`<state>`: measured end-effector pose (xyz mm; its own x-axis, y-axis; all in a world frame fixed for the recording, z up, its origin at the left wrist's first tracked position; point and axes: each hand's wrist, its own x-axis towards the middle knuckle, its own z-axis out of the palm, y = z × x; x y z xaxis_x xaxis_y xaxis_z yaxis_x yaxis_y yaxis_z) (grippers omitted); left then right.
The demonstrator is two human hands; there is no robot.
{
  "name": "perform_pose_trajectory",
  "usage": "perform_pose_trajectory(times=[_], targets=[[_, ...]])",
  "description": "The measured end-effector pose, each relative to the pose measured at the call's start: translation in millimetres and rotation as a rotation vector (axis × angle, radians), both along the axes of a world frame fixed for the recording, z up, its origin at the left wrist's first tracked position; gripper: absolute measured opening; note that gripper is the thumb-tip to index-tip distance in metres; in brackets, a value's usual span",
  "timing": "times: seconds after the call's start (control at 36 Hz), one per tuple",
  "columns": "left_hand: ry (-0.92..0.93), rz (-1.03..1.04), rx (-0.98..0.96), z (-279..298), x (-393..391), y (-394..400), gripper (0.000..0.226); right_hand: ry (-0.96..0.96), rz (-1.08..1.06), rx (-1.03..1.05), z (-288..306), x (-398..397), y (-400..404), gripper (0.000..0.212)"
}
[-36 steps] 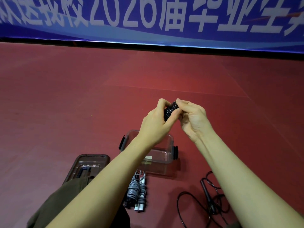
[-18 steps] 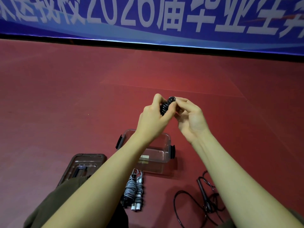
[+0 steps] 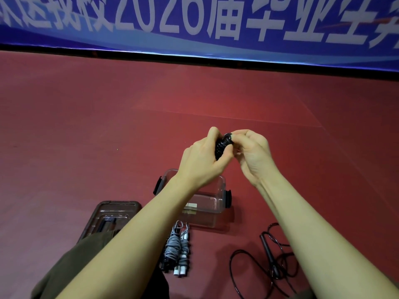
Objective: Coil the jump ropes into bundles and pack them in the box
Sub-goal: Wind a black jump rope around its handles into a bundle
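A black jump rope bundle, tightly coiled, is held up above the floor between both hands. My left hand grips its left side with fingers and thumb wrapped round it. My right hand pinches its top end with curled fingers. Below them stands the clear plastic box with black side latches, partly hidden by my left forearm. A grey coiled rope bundle with white handle ends lies on the floor in front of the box. A loose black jump rope sprawls at the lower right.
The box lid lies flat on the red floor to the left of the box. A dark green trouser leg fills the lower left. A blue banner with white writing runs along the far wall.
Both hands with the black bundle have stayed at about the same height; my right fingers have shifted up onto the bundle's top end.
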<state>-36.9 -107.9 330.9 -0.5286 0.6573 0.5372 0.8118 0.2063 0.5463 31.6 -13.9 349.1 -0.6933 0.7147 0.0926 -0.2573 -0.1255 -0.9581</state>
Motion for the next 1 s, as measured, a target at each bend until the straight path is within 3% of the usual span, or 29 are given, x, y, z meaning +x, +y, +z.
perform_pose_trajectory(times=[0.47, 0.58, 0.72, 0.86, 1.0], targets=[[-0.155, -0.016, 0.185, -6, -6, 6, 0.030, 0.173, 0.140, -0.076, -6, 4, 6, 0.019], [-0.228, -0.012, 0.211, -6, -10, 5, 0.038, 0.120, 0.158, 0.072, -12, 1, 10, 0.026], [-0.308, -0.051, 0.187, -4, -7, 3, 0.038, 0.061, 0.181, 0.201, -15, 2, 18, 0.027], [-0.559, -0.181, 0.130, 1, -6, -1, 0.033, 0.060, 0.272, 0.112, -16, 6, 23, 0.020], [-0.468, -0.190, -0.017, -1, -12, -3, 0.059, 0.029, 0.221, 0.118, -13, 8, 23, 0.021]])
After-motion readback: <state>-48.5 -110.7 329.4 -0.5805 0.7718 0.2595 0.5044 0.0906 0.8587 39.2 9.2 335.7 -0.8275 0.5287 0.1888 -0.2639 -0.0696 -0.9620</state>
